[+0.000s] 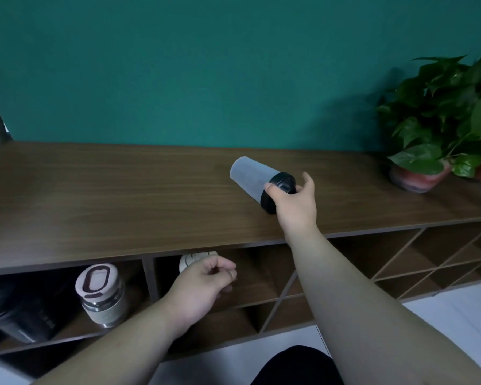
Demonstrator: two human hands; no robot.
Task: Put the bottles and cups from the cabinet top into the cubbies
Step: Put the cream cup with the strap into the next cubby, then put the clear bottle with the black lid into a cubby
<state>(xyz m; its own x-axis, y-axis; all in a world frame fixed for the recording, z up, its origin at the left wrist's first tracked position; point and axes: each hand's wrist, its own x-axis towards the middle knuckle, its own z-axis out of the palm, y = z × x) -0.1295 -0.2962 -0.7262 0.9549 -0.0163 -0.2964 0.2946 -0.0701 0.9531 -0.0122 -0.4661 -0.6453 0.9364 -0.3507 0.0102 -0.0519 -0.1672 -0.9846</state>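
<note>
A frosted grey cup with a black lid is tilted over the wooden cabinet top, its base pointing up and left. My right hand grips it by the black lid. My left hand hovers in front of the middle cubby with its fingers loosely curled and nothing in them. Just behind that hand a white lidded cup stands inside the middle cubby, mostly hidden. In the left cubby stand a steel cup with a pinkish lid and a black bottle.
A potted green plant in a reddish pot stands at the right end of the cabinet top against the teal wall. Diagonal lattice cubbies fill the cabinet's right side. A dark knee shows at the bottom.
</note>
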